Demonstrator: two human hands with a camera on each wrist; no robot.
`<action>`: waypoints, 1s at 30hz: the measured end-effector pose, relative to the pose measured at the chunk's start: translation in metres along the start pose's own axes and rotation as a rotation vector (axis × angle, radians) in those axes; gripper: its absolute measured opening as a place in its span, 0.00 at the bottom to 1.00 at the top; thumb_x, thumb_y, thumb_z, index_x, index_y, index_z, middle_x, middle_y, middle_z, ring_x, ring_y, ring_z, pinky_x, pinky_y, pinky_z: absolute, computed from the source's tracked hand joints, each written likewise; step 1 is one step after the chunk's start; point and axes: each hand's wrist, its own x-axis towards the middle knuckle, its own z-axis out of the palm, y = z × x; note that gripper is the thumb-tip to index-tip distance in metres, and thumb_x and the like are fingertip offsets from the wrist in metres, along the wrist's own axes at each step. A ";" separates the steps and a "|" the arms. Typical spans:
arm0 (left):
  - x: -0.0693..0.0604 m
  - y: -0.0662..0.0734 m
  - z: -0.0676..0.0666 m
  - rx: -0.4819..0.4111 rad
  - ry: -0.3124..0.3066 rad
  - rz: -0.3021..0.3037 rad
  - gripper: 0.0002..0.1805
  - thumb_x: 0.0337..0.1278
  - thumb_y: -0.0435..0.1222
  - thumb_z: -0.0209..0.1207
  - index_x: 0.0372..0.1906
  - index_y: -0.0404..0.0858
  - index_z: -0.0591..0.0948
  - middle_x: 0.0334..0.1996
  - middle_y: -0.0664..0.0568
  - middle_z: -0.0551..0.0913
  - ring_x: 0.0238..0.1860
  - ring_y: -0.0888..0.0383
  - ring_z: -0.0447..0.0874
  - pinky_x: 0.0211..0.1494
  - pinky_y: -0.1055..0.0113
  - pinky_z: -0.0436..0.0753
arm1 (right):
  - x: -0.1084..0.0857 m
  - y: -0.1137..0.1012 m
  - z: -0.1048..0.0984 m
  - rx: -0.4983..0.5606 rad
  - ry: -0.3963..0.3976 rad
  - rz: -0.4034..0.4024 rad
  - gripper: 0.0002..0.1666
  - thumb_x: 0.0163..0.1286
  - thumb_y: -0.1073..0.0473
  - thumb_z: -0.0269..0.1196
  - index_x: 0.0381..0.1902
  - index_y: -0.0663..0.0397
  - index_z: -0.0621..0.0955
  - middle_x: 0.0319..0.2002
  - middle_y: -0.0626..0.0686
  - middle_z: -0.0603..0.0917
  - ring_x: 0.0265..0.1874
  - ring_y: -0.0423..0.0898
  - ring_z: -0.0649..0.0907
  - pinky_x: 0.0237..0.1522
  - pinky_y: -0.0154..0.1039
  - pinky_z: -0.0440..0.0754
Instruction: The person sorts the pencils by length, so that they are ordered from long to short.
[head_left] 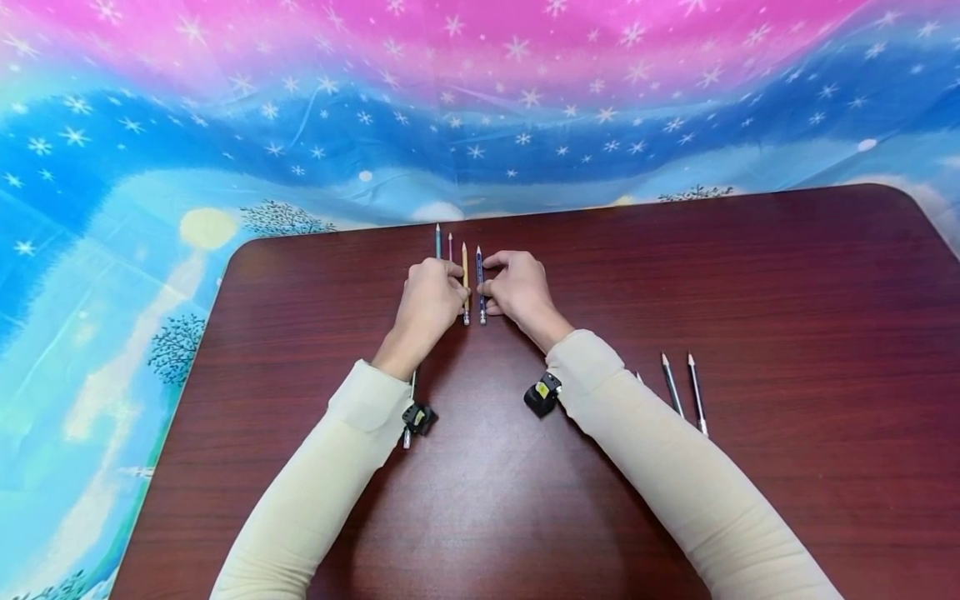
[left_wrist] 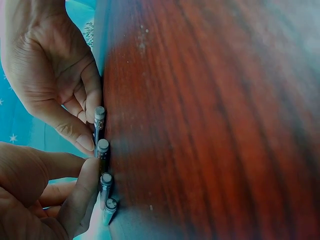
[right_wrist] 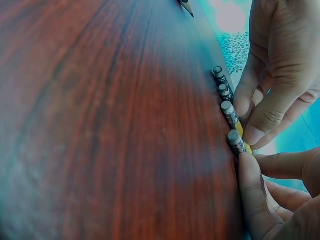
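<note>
Toward far edge of surface [head_left: 480,500], left hand [head_left: 429,296] pinches yellow pencil [head_left: 465,260]. Right hand [head_left: 522,287] pinches dark-blue pencil [head_left: 480,271] just beside it.

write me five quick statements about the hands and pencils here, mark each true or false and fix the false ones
1. The right hand pinches the dark blue pencil. True.
2. The left hand pinches the teal pencil. False: it pinches the yellow pencil.
3. The yellow pencil's tip points toward the person. False: it points away, toward the patterned cloth.
4. In the head view, a gap shows between the yellow and dark blue pencils. True.
5. Of the four pencils in the row at the hands, the teal one is rightmost. False: it is leftmost.
</note>
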 end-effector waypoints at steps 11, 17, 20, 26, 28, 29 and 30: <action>0.000 -0.001 0.001 -0.005 0.006 0.006 0.17 0.70 0.31 0.58 0.59 0.36 0.87 0.36 0.49 0.90 0.37 0.54 0.87 0.43 0.61 0.83 | 0.002 0.002 -0.001 0.001 -0.005 -0.014 0.24 0.67 0.73 0.68 0.60 0.60 0.84 0.24 0.53 0.81 0.13 0.40 0.83 0.23 0.36 0.87; 0.001 -0.001 0.002 0.001 0.012 0.004 0.17 0.69 0.30 0.58 0.57 0.37 0.87 0.37 0.48 0.91 0.36 0.54 0.88 0.44 0.61 0.85 | 0.003 0.003 -0.001 0.007 -0.011 -0.021 0.24 0.66 0.74 0.68 0.60 0.61 0.84 0.23 0.53 0.80 0.12 0.40 0.82 0.22 0.37 0.87; 0.001 -0.001 0.002 0.009 0.016 0.004 0.17 0.69 0.30 0.56 0.57 0.38 0.88 0.37 0.48 0.91 0.37 0.53 0.87 0.43 0.60 0.84 | 0.003 0.003 -0.001 0.003 -0.011 -0.026 0.24 0.66 0.74 0.67 0.60 0.61 0.83 0.23 0.53 0.80 0.12 0.40 0.82 0.22 0.37 0.87; -0.001 -0.002 0.002 0.003 0.041 0.026 0.15 0.66 0.29 0.58 0.53 0.37 0.89 0.34 0.48 0.91 0.35 0.53 0.88 0.45 0.58 0.85 | 0.002 0.002 -0.001 0.002 -0.010 -0.030 0.24 0.66 0.75 0.67 0.60 0.62 0.83 0.23 0.52 0.80 0.12 0.40 0.82 0.21 0.36 0.87; -0.001 -0.002 0.002 0.001 0.053 0.033 0.15 0.65 0.29 0.59 0.52 0.37 0.89 0.33 0.48 0.91 0.35 0.53 0.89 0.46 0.57 0.86 | 0.002 0.002 -0.001 0.003 -0.010 -0.030 0.24 0.66 0.75 0.66 0.60 0.62 0.83 0.23 0.53 0.81 0.11 0.39 0.82 0.20 0.36 0.86; -0.001 -0.002 0.002 -0.002 0.055 0.034 0.14 0.65 0.29 0.59 0.52 0.37 0.89 0.33 0.48 0.91 0.34 0.54 0.90 0.46 0.57 0.86 | 0.002 0.002 -0.001 0.002 -0.010 -0.031 0.24 0.66 0.75 0.66 0.60 0.62 0.84 0.23 0.53 0.81 0.11 0.39 0.82 0.20 0.36 0.86; -0.002 -0.002 0.002 -0.002 0.054 0.035 0.15 0.65 0.29 0.59 0.52 0.37 0.89 0.33 0.48 0.91 0.34 0.54 0.90 0.46 0.58 0.86 | 0.002 0.002 -0.001 0.001 -0.010 -0.031 0.24 0.66 0.75 0.66 0.60 0.62 0.84 0.23 0.53 0.81 0.11 0.39 0.82 0.20 0.36 0.86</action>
